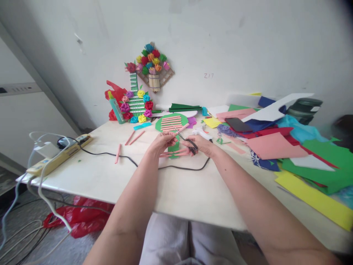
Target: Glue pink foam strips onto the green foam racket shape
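Head view. Landmark: green card (158,125), flat on the table (110,180); its long axis runs toward the person, rounded end away, narrow strip near. Short pink rods (171,121) lie in rows across the rounded end, roughly square to that axis.

Scissors (188,140) are over the card's right half, tips pointing away and left, handles near and right. Right hand (202,145), just right of the card's strip: fingers wrapped around the handles. Left hand (163,142), at the strip's left: thumb and fingertips together, apparently pinching a pink stick (184,127) that slants away and right; the grip itself is partly hidden.

White glue gun (202,133): right of the card. Loose pink sticks (118,153): left of it.
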Demonstrator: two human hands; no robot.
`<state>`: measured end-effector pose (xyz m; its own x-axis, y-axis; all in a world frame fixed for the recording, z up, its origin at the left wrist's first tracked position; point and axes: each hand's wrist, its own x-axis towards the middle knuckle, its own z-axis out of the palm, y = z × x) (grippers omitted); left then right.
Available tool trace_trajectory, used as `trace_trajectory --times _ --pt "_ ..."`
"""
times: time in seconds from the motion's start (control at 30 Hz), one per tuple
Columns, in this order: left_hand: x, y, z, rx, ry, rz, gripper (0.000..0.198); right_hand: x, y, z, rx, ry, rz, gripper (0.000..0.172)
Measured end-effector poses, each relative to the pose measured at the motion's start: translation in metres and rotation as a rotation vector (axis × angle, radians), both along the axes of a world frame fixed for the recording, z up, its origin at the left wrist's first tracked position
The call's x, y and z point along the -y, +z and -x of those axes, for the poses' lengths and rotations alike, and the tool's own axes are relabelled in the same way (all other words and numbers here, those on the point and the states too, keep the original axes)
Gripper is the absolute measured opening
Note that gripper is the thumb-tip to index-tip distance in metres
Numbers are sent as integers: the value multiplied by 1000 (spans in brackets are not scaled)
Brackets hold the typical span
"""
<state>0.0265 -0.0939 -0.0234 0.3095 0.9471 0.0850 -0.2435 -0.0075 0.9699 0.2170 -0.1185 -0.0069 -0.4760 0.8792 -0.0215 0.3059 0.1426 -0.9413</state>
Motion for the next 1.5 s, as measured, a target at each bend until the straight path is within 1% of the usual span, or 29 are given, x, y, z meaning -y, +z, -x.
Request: trace_trajectory --times 0.13,0.43,0.63,0.7,0.87,0.93,1.03,1.13,1.2,1.33,1.5 --pt "-1 -2 -1 -3 2 -10 19 0 0 0 13 -2 -10 36" --pt "2 0 -4 -4 2 -16 15 0 -2 3 32 -6 -37 43" --pt "2 1 -2 2 2 -18 11 -1 -4 4 0 -8 -34 39" --pt "1 2 -1 5 1 12 11 -1 -4 4 -5 -16 -37 36" --pt "-2 9 3 38 53 173 17 0 -4 3 4 -28 -43 29" --pt "-2 10 4 22 68 193 20 0 -4 3 7 -32 -38 27" --pt "-2 7 6 -17 73 162 22 -1 -4 2 3 -30 -38 27" --pt "-1 3 5 -83 51 65 21 -1 -5 2 6 -24 -49 27" --pt "0 1 4 -115 29 20 24 -1 -5 2 15 -28 -48 28" --pt "2 2 3 -117 10 20 30 0 -5 2 30 -40 -48 29" --pt "3 3 3 -149 -8 -6 29 1 -4 3 27 -41 -48 28"
